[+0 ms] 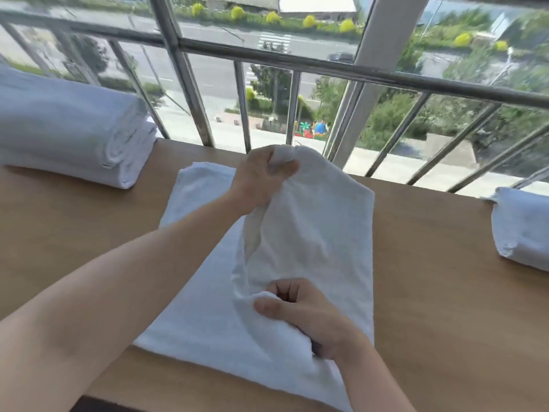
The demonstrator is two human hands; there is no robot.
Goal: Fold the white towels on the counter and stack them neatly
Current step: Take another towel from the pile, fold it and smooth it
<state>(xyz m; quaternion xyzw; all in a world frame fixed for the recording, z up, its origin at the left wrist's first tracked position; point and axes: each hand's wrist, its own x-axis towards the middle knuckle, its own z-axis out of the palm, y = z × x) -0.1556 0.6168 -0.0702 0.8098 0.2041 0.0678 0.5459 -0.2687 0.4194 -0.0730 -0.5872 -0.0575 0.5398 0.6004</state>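
Note:
A white towel (326,233) lies spread on the wooden counter (445,278) in front of me, its right half doubled over the left. My left hand (264,176) pinches the far edge of that upper layer and lifts it off the counter. My right hand (303,316) grips the near edge of the same layer, thumb on top. A stack of folded white towels (68,129) sits at the far left. Another folded white towel (523,227) lies at the right edge of the view.
A metal railing (297,63) and window glass stand right behind the counter's far edge, with a street far below. Bare wood shows between the spread towel and each folded pile. The counter's near edge (178,391) runs under my forearms.

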